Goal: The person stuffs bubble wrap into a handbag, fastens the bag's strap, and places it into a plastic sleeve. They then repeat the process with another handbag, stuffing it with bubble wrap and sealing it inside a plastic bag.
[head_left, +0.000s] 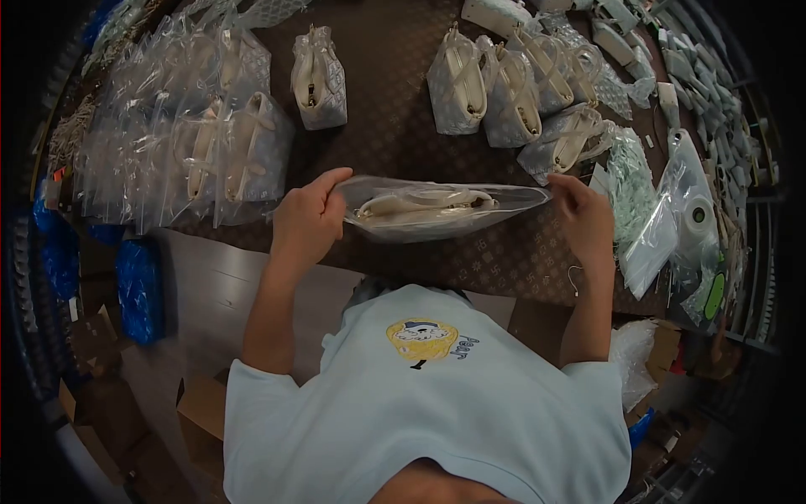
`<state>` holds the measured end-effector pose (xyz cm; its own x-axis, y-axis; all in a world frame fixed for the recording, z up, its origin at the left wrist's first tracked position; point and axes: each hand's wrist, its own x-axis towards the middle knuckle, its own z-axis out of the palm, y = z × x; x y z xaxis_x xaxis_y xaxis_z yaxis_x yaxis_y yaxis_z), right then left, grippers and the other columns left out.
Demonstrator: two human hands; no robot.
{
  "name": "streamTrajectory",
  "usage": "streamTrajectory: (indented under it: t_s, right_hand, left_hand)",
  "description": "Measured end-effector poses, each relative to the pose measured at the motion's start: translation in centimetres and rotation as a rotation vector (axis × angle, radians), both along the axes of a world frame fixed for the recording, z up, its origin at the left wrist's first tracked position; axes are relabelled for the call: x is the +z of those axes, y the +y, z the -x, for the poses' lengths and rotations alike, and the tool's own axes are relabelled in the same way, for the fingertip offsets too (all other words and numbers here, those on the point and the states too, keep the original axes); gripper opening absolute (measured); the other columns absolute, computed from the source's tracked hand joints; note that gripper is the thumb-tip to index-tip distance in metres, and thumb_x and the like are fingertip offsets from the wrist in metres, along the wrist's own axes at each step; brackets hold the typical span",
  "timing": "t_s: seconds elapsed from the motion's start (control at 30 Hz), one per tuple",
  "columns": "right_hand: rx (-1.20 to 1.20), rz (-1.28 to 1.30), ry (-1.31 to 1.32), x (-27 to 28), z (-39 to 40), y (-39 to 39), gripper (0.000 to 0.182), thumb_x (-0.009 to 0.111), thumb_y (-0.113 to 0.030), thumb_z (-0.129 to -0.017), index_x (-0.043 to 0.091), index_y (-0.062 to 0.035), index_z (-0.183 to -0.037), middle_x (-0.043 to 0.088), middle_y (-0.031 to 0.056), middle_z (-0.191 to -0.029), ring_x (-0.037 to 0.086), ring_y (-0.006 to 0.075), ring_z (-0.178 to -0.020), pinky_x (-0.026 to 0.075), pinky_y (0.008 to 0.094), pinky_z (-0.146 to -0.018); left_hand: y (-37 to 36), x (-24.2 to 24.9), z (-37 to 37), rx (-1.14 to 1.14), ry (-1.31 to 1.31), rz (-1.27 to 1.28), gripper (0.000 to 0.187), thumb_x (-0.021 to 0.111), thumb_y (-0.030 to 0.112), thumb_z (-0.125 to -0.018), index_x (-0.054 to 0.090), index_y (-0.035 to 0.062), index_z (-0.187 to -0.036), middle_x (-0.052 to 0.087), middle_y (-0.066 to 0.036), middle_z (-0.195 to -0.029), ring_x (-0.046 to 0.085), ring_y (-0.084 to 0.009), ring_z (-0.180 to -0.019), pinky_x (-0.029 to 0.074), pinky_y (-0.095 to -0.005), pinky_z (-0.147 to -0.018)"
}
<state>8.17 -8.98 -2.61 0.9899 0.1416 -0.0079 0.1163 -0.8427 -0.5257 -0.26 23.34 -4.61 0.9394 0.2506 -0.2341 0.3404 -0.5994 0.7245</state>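
A clear plastic bag [525,198] is stretched between my two hands at the table's near edge. Inside it sits a pale handbag [428,202], its open top and handles facing up. My left hand [311,214] pinches the bag's left corner, thumb and forefinger together. At the opposite corner, the fingers of my right hand [583,217] are closed on the plastic. Beyond my left hand stands a single small pale handbag [321,84] with a zip along its top. Close behind my right hand, another handbag [562,141] leans over on the table.
Rows of handbags in clear plastic [143,151] crowd the left of the brown patterned table [378,101]. Several unwrapped handbags [457,88] stand at the back right. Plastic sleeves [659,244] and a tape roll [698,215] lie far right. Cardboard boxes [201,420] sit on the floor.
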Motion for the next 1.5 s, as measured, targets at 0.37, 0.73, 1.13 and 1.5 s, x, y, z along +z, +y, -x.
streamTrajectory:
  t_s: [0.37,0.73,1.13,1.5]
  right_hand:
    - [0.700,0.134,-0.174,-0.7,-1.3,2.2,0.034,0.074,-0.017,-0.066,0.062,-0.0142,-0.098,0.064,0.0008,-0.089,0.044,0.0262,-0.116,0.012,0.0502,-0.109]
    - [0.655,0.089,-0.103,-1.1,-1.5,0.0,0.010,0.070,-0.015,-0.070,0.067,-0.0127,-0.080,0.063,0.0003,-0.079,0.054,0.0191,-0.096,0.025,0.0455,-0.104]
    - [0.334,-0.522,-0.077,-6.6,-2.4,-1.2,0.020,0.070,-0.013,-0.074,0.066,-0.0068,-0.093,0.064,0.0033,-0.081,0.056,0.0171,-0.078,0.042,0.0282,-0.075]
    - [0.433,-0.638,-0.228,-7.2,-2.1,0.1,0.006,0.064,-0.004,-0.074,0.058,-0.0039,-0.076,0.058,0.0033,-0.072,0.053,0.0206,-0.074,0.041,0.0301,-0.072]
  left_hand:
    - [-0.3,1.4,-0.4,-0.695,-0.491,-0.403,0.027,0.070,0.021,-0.069,0.065,0.0139,-0.095,0.061,0.000,-0.100,0.043,-0.0272,-0.119,-0.002,-0.0585,-0.106]
    - [4.5,2.0,-2.4,-0.665,-0.318,-0.696,0.004,0.068,0.014,-0.072,0.067,0.0157,-0.076,0.064,0.003,-0.076,0.045,-0.0288,-0.116,0.001,-0.0609,-0.105]
    - [3.7,3.7,-1.9,-0.648,-0.184,-0.606,0.014,0.072,0.013,-0.067,0.068,0.0164,-0.079,0.064,0.002,-0.084,0.040,-0.0289,-0.122,-0.001,-0.0590,-0.106]
    - [1.2,4.2,-3.8,-0.495,-0.225,-0.681,0.020,0.068,0.026,-0.072,0.066,0.0155,-0.088,0.063,0.001,-0.088,0.044,-0.0261,-0.117,0.001,-0.0585,-0.106]
